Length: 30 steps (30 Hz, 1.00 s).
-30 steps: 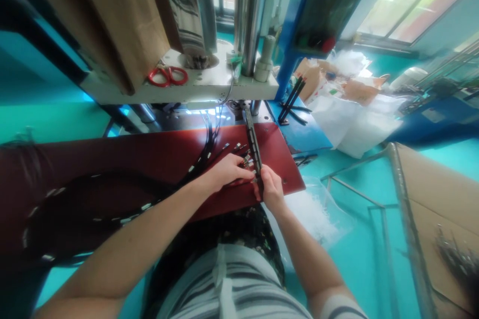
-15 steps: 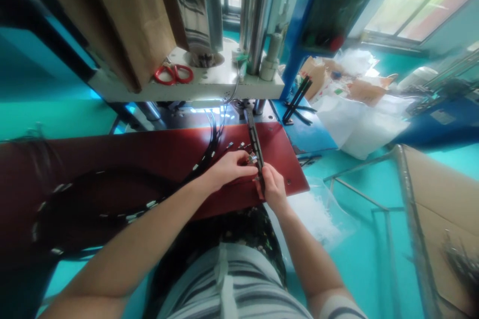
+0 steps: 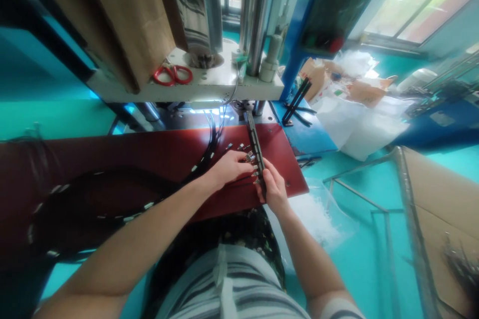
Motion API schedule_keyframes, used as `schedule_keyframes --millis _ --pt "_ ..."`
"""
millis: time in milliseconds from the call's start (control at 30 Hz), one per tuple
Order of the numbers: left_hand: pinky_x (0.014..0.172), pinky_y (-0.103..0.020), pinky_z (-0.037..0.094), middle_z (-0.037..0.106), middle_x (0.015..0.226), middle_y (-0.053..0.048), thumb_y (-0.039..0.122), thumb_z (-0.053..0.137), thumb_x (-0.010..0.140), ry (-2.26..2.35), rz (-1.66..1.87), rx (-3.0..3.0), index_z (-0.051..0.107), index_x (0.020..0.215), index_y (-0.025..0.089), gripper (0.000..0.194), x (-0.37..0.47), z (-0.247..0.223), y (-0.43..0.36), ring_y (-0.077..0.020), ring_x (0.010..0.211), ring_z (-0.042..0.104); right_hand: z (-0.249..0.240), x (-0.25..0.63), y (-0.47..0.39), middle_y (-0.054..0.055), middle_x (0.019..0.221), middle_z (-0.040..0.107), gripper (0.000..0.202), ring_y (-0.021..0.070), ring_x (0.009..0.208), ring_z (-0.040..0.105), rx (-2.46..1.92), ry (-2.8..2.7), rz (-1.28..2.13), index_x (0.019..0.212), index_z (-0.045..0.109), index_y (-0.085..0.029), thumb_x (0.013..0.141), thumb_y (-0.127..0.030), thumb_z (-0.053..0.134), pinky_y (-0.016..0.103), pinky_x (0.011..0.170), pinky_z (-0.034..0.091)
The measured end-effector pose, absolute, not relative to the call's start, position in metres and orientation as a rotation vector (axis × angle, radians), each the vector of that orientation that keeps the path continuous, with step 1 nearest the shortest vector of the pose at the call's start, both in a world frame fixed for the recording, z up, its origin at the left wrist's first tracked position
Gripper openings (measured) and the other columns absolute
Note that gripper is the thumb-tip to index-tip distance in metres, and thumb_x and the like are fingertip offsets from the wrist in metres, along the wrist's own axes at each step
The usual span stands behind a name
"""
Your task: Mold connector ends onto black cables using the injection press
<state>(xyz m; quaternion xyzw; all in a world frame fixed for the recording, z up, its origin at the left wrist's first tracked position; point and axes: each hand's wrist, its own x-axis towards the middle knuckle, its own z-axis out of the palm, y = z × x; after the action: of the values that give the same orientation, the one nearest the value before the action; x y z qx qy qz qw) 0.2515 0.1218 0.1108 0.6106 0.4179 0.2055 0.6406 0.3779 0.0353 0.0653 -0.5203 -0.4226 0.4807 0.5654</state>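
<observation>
A long dark metal bar with slots (image 3: 255,140) runs from the press toward me over the red board (image 3: 179,144). My right hand (image 3: 275,187) is closed round the near part of the bar, on its right side. On the left side, my left hand (image 3: 232,165) pinches a small silver cable connector (image 3: 249,157) close to the bar. Below those fingers, more small connectors (image 3: 256,174) sit against the bar's left edge. Black cables with silver ends (image 3: 204,162) lie bundled left of my left hand.
Behind the board stands a press with a white plate (image 3: 213,90), red-handled scissors (image 3: 172,75) on it. Black-handled pliers (image 3: 299,107) rest on a blue surface at right. A cardboard box (image 3: 441,199) and white bags (image 3: 348,119) are farther right.
My left fingers have shifted slightly up and away from the bar's near end, uncovering connectors there. My right hand still holds the bar, its fingers slightly shifted.
</observation>
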Motion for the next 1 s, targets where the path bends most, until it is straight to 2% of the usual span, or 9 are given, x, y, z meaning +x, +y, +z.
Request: schedule_keyframes --millis 233,400,533,633,767,867,1000 --pt "0.054 -0.021 0.036 0.056 0.057 0.003 0.025 0.057 0.065 0.943 0.561 1.529 0.063 0.066 0.013 0.014 0.253 0.1 0.124 -0.0098 0.054 0.047 0.066 0.378 0.037 -0.007 0.047 0.047 0.05 0.0067 0.031 0.038 -1.258 -1.021 1.134 0.129 0.045 -0.019 0.088 -0.047 0.041 0.018 0.029 0.03" --pt "0.06 -0.023 0.038 0.058 0.062 0.001 0.026 0.056 0.067 0.945 0.598 1.586 0.062 0.067 0.012 0.015 0.25 0.097 0.123 -0.0121 0.06 0.051 0.066 0.373 0.039 -0.007 0.046 0.045 0.053 0.0075 0.032 0.038 -1.321 -1.1 1.06 0.133 0.043 -0.02 0.088 -0.048 0.041 0.019 0.03 0.032" --pt "0.051 -0.021 0.036 0.055 0.062 0.002 0.031 0.06 0.066 0.921 0.541 1.461 0.059 0.075 0.013 0.02 0.243 0.099 0.125 -0.0094 0.053 0.047 0.066 0.372 0.039 -0.007 0.047 0.045 0.051 0.0069 0.032 0.038 -1.309 -1.07 1.08 0.13 0.046 -0.02 0.087 -0.048 0.042 0.019 0.03 0.031" --pt "0.042 -0.02 0.03 0.049 0.058 0.007 0.031 0.06 0.067 0.967 0.653 1.361 0.049 0.084 0.017 0.024 0.24 0.1 0.128 -0.0069 0.043 0.04 0.066 0.374 0.037 -0.008 0.047 0.046 0.05 0.0065 0.031 0.038 -1.276 -0.999 1.105 0.128 0.046 -0.018 0.087 -0.047 0.042 0.018 0.029 0.03" --pt "0.042 -0.019 0.03 0.049 0.06 0.007 0.031 0.06 0.069 0.992 0.787 1.438 0.049 0.077 0.016 0.019 0.241 0.102 0.129 -0.0045 0.042 0.037 0.066 0.376 0.036 -0.008 0.047 0.046 0.049 0.006 0.031 0.038 -1.234 -0.964 1.106 0.128 0.045 -0.018 0.088 -0.046 0.042 0.017 0.029 0.029" --pt "0.05 -0.019 0.034 0.054 0.063 0.004 0.03 0.061 0.067 0.932 0.706 1.47 0.056 0.072 0.014 0.018 0.244 0.102 0.127 -0.0057 0.05 0.042 0.065 0.377 0.035 -0.008 0.048 0.047 0.048 0.0057 0.031 0.038 -1.207 -0.965 1.133 0.128 0.045 -0.019 0.088 -0.046 0.042 0.017 0.029 0.029" --pt "0.052 -0.02 0.036 0.053 0.058 0.003 0.03 0.06 0.066 0.933 0.572 1.396 0.058 0.066 0.013 0.018 0.247 0.103 0.127 -0.0077 0.053 0.046 0.064 0.379 0.035 -0.008 0.049 0.048 0.048 0.0059 0.031 0.039 -1.191 -0.971 1.155 0.128 0.045 -0.019 0.088 -0.046 0.043 0.017 0.029 0.03"
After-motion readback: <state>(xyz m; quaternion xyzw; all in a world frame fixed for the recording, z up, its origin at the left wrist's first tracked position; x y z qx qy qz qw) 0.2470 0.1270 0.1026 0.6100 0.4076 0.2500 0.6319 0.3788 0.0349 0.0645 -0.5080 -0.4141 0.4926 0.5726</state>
